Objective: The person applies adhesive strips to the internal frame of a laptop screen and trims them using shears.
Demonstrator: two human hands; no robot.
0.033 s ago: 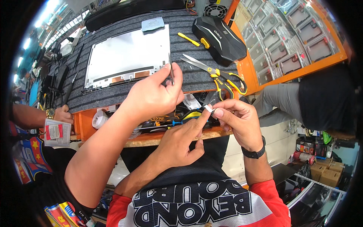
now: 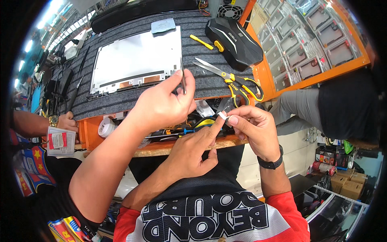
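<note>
My left hand (image 2: 197, 149) is in front of the bench edge, its index finger stretched out and the other fingers loosely bent. A small white strip (image 2: 222, 115), perhaps tape, lies across that fingertip. My right hand (image 2: 252, 127) pinches the strip's end between thumb and fingers. Another person's hand (image 2: 167, 101) reaches in from the left above my left forearm, gripping metal tweezers (image 2: 184, 82) by the corner of a flat screen panel (image 2: 137, 54). The panel lies white side up on the grey striped mat (image 2: 117, 105).
Yellow-handled scissors (image 2: 231, 78), a yellow pry tool (image 2: 201, 42) and a black case (image 2: 234, 42) lie right of the panel. A blue-grey cloth pad (image 2: 163, 26) rests on its far edge. Below the mat, an open drawer (image 2: 92, 135) holds tools. A second person's hand (image 2: 67, 122) is at left.
</note>
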